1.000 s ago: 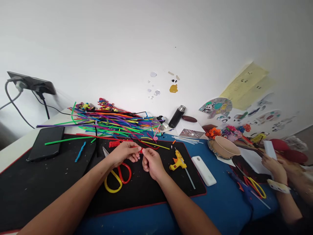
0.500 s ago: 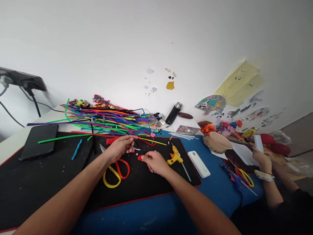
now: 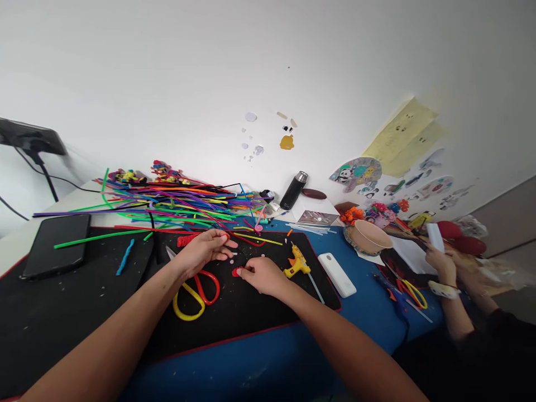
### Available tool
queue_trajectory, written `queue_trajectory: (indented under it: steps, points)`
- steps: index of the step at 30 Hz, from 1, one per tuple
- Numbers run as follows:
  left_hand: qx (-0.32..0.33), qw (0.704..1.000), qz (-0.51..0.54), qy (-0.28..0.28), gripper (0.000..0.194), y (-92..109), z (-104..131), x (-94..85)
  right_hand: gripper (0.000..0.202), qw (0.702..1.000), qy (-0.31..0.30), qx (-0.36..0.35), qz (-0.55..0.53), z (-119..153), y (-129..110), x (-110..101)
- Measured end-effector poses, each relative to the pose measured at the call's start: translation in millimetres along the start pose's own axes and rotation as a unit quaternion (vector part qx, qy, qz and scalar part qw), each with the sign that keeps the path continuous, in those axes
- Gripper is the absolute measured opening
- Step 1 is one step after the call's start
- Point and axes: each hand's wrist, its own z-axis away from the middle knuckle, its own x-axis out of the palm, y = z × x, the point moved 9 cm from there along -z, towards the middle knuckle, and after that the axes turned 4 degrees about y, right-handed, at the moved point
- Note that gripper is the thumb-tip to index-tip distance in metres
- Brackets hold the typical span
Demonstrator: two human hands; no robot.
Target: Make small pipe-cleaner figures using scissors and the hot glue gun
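Note:
My left hand (image 3: 205, 252) pinches a small red piece (image 3: 226, 237) between thumb and finger above the black mat; its exact kind is too small to tell. Just to the right and lower, my right hand (image 3: 263, 274) grips another small red piece (image 3: 235, 272) at its fingertips. The two hands are apart. Under my left wrist lie scissors (image 3: 188, 310) with red and yellow handles. A coiled red pipe cleaner (image 3: 186, 240) rests behind that wrist. Right of my right hand is a yellow glue gun (image 3: 297, 262) with a glue stick in it.
Many coloured pipe cleaners (image 3: 180, 204) are heaped along the wall. A black phone (image 3: 56, 245) lies at left, a white power bank (image 3: 337, 274) at right. Farther back stand a black flask (image 3: 293, 191) and a beige bowl (image 3: 372, 237). Another person's hand (image 3: 441, 267) works at far right.
The view has shifted slightly, moving the scene a little left. My left fingers have spread slightly at the lower side. Both hands still hold their red pieces.

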Motion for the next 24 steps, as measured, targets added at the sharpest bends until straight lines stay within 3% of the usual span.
queue_trajectory:
  steps: [5,9,15,19,24]
  points:
    - [0.001,1.0,-0.006,0.003,0.024,1,0,-0.5,0.031,0.996,0.082,-0.022,0.029,11,-2,-23]
    - [0.005,1.0,-0.006,0.01,0.027,0,-1,-2.4,0.029,0.991,0.128,-0.009,0.031,30,11,-51]
    - [0.008,1.0,-0.006,0.015,0.031,0,-1,-3.0,0.024,0.984,0.074,0.034,0.157,61,46,-83]
    - [0.013,1.0,-0.014,0.014,0.034,2,0,-2.0,0.033,0.971,0.029,0.052,0.23,68,69,-86]
    - [0.017,1.0,-0.013,0.019,0.04,2,0,-2.2,0.041,0.966,0.033,0.055,0.252,62,81,-83]
